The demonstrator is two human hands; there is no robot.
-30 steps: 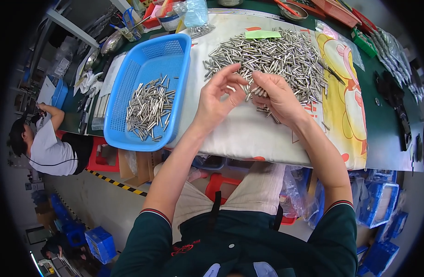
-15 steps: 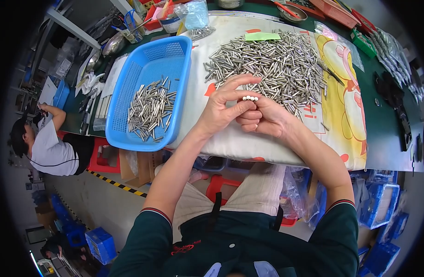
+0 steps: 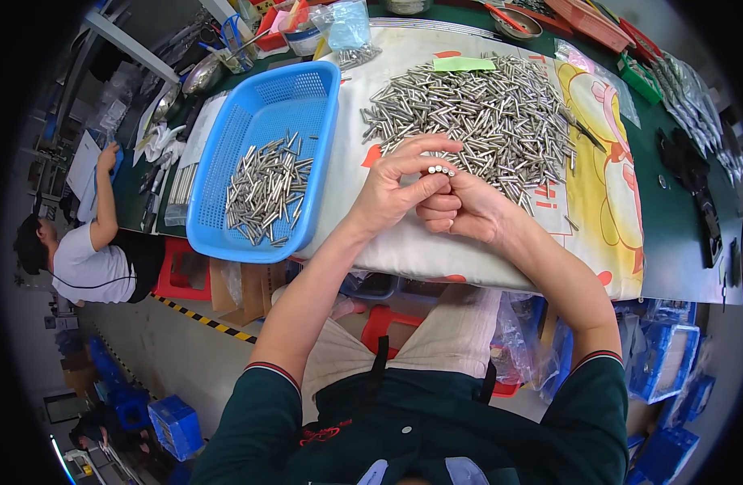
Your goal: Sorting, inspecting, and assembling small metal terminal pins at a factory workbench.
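Note:
Several short metal pins [image 3: 441,170] lie side by side in a small row, their round ends turned toward me. My left hand [image 3: 390,192] closes on the row with thumb and index finger, its other fingers arched above. From the other side my right hand [image 3: 468,208] grips the same pins, its lower fingers curled in. Just beyond both hands spreads a large heap of loose metal pins [image 3: 477,105] on a printed cloth [image 3: 363,242]. To the left, a blue plastic basket [image 3: 202,218] contains a smaller pile of pins [image 3: 268,187].
A green paper slip [image 3: 464,64] lies on the heap. Dark tweezers [image 3: 586,134] rest at its right edge. A metal bowl [image 3: 520,26] and bagged rods [image 3: 695,105] stand farther back. Another person [image 3: 92,259] works at the far left. Blue crates [image 3: 667,356] are below right.
My hands keep nearly the same pose around the pins. The whole view shifts very slightly. At the far left, the other person's arm has stretched farther forward.

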